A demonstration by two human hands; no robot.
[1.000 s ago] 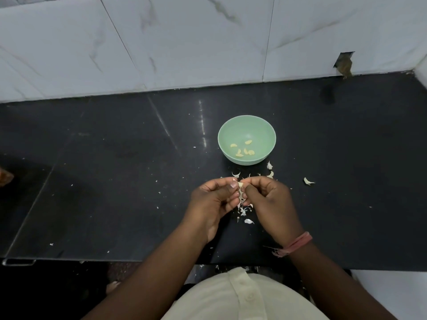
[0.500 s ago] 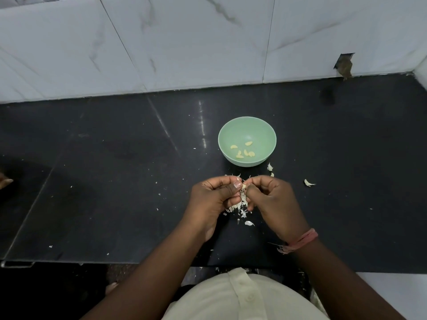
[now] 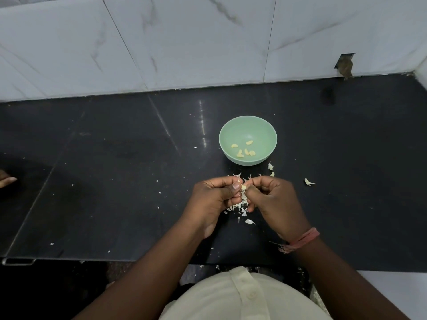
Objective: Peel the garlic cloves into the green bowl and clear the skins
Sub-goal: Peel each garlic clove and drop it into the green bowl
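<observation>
Your two hands have barely shifted since half a second ago: they stay pressed together just in front of the pale green round bowl [image 3: 247,125], and the small garlic clove [image 3: 243,187] between them now shows a little more of its pale yellow flesh beside your left thumbnail. Your left hand [image 3: 216,199] has its fingers curled and pinches the clove with thumb and forefinger. Your right hand [image 3: 273,200] is curled too, its fingertips meeting the clove from the other side; it grips the clove or its skin, though you cannot tell which from this view.

A tuft of white papery skins [image 3: 240,205] hangs and lies under the meeting point of your hands, much as it did before, touching the black stone counter [image 3: 115,181]. More loose skin flakes [image 3: 270,166] lie between your hands and the bowl, one curled skin piece [image 3: 308,182] sits off to your right, and another [image 3: 249,221] lies just nearer you than the tuft. None of these has moved.

Inside the bowl, five or so peeled yellowish cloves [image 3: 245,150] rest on the bottom, the same count as earlier. The bowl stands where it stood, near your knuckles without touching them. A pink thread band [image 3: 302,240] circles your right wrist.
</observation>
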